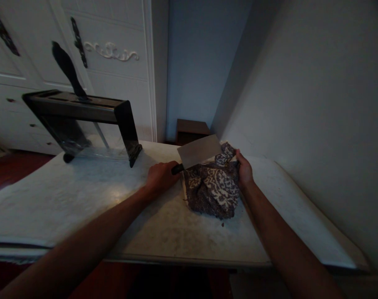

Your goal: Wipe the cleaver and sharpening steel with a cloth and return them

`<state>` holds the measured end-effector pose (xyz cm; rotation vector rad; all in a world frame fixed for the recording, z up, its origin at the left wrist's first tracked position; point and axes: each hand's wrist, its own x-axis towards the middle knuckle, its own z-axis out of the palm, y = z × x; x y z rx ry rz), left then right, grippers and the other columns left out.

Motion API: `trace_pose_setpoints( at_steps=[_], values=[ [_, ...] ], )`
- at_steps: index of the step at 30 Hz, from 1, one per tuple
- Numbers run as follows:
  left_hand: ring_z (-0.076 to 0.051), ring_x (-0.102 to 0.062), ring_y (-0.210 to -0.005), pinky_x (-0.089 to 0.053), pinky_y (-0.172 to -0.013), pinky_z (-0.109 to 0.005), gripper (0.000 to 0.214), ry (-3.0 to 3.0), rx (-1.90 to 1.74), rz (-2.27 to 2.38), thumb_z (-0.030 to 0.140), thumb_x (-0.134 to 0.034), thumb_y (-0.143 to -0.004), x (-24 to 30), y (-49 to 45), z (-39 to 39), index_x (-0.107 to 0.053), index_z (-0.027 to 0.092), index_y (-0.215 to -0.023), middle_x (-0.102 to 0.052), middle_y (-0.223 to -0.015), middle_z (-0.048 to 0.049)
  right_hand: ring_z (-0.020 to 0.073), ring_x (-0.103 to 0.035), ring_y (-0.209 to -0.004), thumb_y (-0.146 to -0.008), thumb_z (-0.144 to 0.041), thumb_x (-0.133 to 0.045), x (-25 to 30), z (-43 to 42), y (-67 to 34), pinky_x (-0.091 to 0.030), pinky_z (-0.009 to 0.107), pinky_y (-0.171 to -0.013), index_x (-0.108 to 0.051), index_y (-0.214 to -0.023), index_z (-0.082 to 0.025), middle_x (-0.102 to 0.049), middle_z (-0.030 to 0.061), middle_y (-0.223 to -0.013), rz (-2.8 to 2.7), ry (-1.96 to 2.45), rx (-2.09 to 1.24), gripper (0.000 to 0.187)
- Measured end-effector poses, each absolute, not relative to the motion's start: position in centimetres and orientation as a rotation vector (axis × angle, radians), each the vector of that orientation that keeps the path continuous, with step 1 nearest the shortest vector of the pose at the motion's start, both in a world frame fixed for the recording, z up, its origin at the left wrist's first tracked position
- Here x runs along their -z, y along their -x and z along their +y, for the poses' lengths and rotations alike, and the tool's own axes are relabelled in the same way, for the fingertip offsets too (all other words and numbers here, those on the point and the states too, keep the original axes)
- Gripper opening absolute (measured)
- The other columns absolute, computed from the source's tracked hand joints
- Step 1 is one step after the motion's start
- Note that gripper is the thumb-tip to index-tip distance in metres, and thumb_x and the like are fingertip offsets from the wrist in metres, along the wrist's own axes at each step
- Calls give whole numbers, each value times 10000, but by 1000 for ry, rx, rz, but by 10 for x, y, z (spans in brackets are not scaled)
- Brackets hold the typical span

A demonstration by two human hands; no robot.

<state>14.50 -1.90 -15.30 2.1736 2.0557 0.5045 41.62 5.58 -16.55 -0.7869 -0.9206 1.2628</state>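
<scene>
My left hand [162,177] is closed around the black handle of a cleaver [199,150], whose broad metal blade points to the right. Beneath and beside the blade lies a dark patterned cloth [218,191] with pale swirls, bunched on the table. My right hand [245,169] grips the cloth's far right side, where a folded part stands up near the blade tip. Whether the blade touches that fold I cannot tell. Small dark crumbs lie just in front of the cloth.
A black knife block [79,104] with clear sides stands at the left of the pale table [157,232]; one black-handled knife [67,68] is in it. White cabinets [114,83] rise behind. A grey wall [316,104] borders the right side, and a brown box [191,126] sits beyond the far edge.
</scene>
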Motion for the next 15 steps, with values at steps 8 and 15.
trace_pose_setpoints(
  at_steps=[8, 15],
  values=[
    [-295, -636, -840, -386, -701, -348, 321, -2121, -539, 2080, 364, -471, -849, 151, -144, -19, -684, 244, -1057, -692, -915, -113, 136, -640, -661, -679, -466, -757, 166, 56, -417, -536, 251, -676, -669, -846, -151, -691, 10, -781, -858, 936, -1195, 367],
    [-324, -636, -877, -394, -723, -374, 324, -2177, -526, 2098, 330, -463, -861, 152, -143, -19, -658, 229, -1099, -687, -965, -138, 136, -614, -676, -668, -437, -771, 151, 44, -410, -518, 258, -682, -649, -797, -160, -649, -15, -731, -919, 901, -1081, 329]
  ],
)
